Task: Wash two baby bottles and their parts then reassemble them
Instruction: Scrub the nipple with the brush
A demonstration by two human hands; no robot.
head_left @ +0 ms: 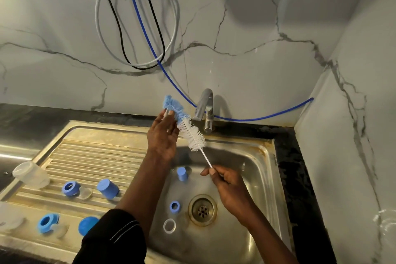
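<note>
A person holds a bottle brush [194,137] slanting above the sink [252,156], near the tap [204,107]. The right hand [227,180] pinches the thin white wire handle at its near end. The left hand [164,135] meets the blue sponge tip; whether it pinches or only touches is unclear. The brush looks light, its bristles soft and its wire springy, so it is probably best gripped low on the handle. The basin gives open room below, with the tap close on the far side.
</note>
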